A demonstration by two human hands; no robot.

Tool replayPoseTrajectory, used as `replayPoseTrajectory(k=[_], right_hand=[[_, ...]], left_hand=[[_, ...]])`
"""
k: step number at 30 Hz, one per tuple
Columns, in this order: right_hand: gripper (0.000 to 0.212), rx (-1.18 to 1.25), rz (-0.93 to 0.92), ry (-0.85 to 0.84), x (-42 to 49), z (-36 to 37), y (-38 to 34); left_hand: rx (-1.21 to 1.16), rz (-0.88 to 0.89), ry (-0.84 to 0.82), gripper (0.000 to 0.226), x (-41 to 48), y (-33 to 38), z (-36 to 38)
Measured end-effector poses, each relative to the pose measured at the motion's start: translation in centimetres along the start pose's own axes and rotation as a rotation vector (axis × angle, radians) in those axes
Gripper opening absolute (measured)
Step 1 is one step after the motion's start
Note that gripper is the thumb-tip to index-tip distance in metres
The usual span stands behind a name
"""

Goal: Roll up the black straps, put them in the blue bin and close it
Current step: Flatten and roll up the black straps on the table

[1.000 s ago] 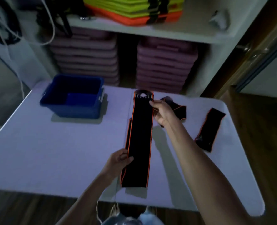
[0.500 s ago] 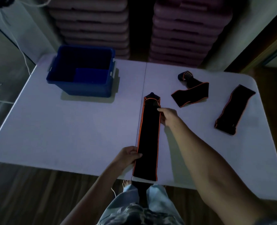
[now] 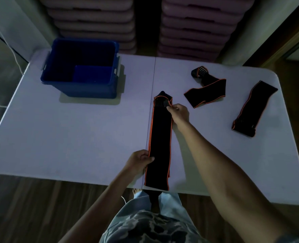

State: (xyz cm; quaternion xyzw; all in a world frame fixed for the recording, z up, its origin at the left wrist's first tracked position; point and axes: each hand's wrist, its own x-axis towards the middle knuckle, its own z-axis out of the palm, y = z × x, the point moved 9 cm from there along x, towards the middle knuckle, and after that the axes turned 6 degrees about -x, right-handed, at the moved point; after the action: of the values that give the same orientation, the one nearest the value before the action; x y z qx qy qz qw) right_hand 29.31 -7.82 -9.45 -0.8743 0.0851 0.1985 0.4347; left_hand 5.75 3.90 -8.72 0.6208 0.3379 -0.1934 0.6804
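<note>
Open-topped blue plastic bin, upper left of frame, w/ blue floor showing inside. At centre, a long flat black fabric strap w/ orange edging lies on the pale table: right hand pinches its ribbed far end, left hand grips its near edge. Twisted second strap & flat third strap lie at right.

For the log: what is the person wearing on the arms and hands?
Both are bare: the left hand and right hand have no gloves, and no watch or band shows. The left forearm and right forearm show no sleeves. The picture is too dim for rings.
</note>
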Motion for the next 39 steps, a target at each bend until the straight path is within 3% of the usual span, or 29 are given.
replayPoseTrajectory(k=[8,12,17,19,21,27,31,34,39], right_hand=[[0.028,0.132,-0.033,0.026,0.8,-1.0,-1.1],[0.031,0.024,-0.008,-0.080,0.6,-0.4,-0.4],[0.025,-0.101,-0.056,-0.039,-6.2,-1.8,2.3],[0.034,-0.111,-0.016,-0.111,-10.0,-1.9,4.6],[0.027,-0.010,0.092,-0.256,-13.4,-1.3,7.3],[0.018,0.058,0.118,-0.503,-18.5,0.1,9.1],[0.006,0.081,0.075,-0.396,-18.3,-1.1,8.3],[0.010,0.116,0.051,-0.307,-18.1,-1.9,7.5],[0.022,0.031,0.050,-0.300,-17.3,-1.5,7.1]], left_hand=[[0.046,0.085,0.145,0.013,1.0,1.7,-0.5],[0.338,0.198,0.182,0.015,1.3,2.6,-1.2],[0.396,0.173,0.196,0.019,0.5,2.1,-2.1],[0.450,0.140,0.147,0.021,0.1,1.0,-2.3],[0.469,0.111,0.078,0.016,-0.2,0.0,-2.2],[0.150,0.024,0.018,0.013,-0.8,-0.6,-0.9],[0.097,0.065,0.020,0.014,-1.0,0.1,-0.5],[0.132,0.077,0.068,0.013,-0.6,0.2,-1.0],[0.191,0.087,0.076,0.027,0.4,0.4,-1.4]])
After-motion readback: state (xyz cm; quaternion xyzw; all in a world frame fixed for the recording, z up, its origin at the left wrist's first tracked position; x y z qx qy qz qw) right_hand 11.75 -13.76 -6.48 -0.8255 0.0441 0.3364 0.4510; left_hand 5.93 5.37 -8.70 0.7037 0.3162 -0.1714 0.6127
